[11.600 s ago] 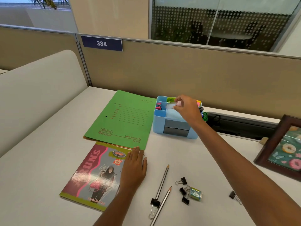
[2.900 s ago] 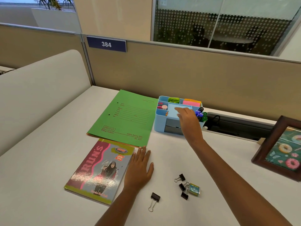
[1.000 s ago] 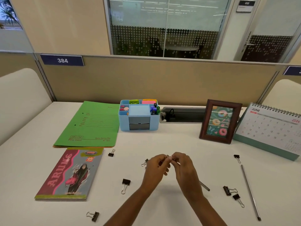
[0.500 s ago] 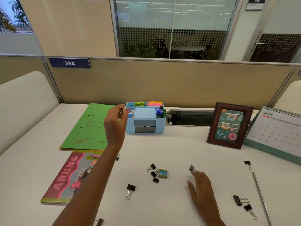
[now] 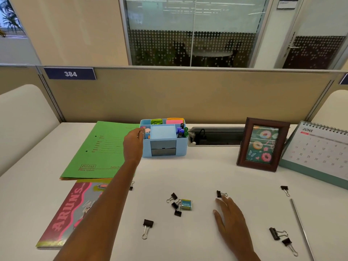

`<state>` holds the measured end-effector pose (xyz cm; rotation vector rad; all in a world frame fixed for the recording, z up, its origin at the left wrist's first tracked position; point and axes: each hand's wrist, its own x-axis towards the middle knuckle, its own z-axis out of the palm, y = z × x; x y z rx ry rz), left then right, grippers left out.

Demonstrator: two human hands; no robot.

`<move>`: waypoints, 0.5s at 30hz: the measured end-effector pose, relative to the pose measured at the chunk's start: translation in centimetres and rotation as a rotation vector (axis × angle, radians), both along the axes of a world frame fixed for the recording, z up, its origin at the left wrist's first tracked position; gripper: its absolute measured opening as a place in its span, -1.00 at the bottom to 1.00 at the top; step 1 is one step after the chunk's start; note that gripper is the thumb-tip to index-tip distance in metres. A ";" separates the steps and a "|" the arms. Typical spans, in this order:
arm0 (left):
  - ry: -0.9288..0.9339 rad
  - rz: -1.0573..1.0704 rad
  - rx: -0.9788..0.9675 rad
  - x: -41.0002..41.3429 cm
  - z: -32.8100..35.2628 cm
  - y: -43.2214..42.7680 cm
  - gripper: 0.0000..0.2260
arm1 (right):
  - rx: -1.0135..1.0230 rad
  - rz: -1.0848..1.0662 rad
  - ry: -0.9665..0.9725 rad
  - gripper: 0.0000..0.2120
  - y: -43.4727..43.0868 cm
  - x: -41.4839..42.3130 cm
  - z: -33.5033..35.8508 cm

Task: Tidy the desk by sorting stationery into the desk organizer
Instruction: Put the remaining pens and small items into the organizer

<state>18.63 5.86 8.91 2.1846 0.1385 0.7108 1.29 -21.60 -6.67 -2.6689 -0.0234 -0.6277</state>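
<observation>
The left hand [image 5: 133,142] reached the blue desk organizer [image 5: 163,147] at its left compartment, fingers curled; whether it pinched anything I could not tell. The right hand [image 5: 231,221] lay flat, fingers straight, just beside a binder clip [image 5: 220,194] on the desk. Writing was readable: sign [image 5: 70,74] "384", notebook [image 5: 62,213] "ARUN'S", calendar [image 5: 318,149] "JUNE"

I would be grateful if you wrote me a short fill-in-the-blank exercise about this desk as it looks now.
1. The desk calendar shows the month of ____.
2. The label on the partition reads ____.
3. The left hand reaches the left side of the desk organizer, whose colour is ____.
4. The right hand rests open on the desk, beside a black ____ clip.
Missing words: June; 384; blue; binder.
</observation>
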 end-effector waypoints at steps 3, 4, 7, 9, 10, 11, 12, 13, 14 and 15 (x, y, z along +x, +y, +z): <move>0.044 -0.019 0.033 0.5 0.0 -0.3 -0.75 | 0.009 -0.002 0.012 -0.46 0.0 0.1 0.1; 0.061 -0.020 0.040 0.5 -0.1 -0.5 -0.75 | 0.011 0.001 0.013 -0.46 0.0 0.1 0.1; 0.108 -0.009 0.017 0.2 -0.7 -0.8 -0.75 | 0.011 0.004 0.004 -0.49 -0.1 0.1 0.0; 0.137 -0.010 0.007 -0.2 -1.4 -1.1 -0.75 | 0.012 0.000 0.002 -0.49 -0.1 0.1 -0.1; 0.148 -0.017 0.007 -0.6 -1.9 -1.3 -0.75 | 0.014 -0.002 0.004 -0.48 0.0 0.2 0.0; 0.150 -0.030 0.000 -1.2 -2.4 -1.7 -0.75 | 0.017 -0.004 0.008 -0.48 0.0 0.2 0.0; 0.142 -0.050 -0.018 -2.0 -3.0 -2.2 -0.75 | 0.020 -0.006 0.011 -0.48 0.0 0.2 0.1; 0.134 -0.075 -0.041 -2.9 -3.6 -3.0 -0.73 | 0.024 -0.007 0.019 -0.49 0.0 0.2 0.2; 0.124 -0.102 -0.051 -4.0 -4.4 -4.0 -0.71 | 0.027 -0.006 0.028 -0.49 0.0 0.2 0.2; 0.117 -0.133 -0.045 -5.1 -5.3 -5.1 -0.70 | 0.033 -0.001 0.041 -0.50 0.0 0.1 0.2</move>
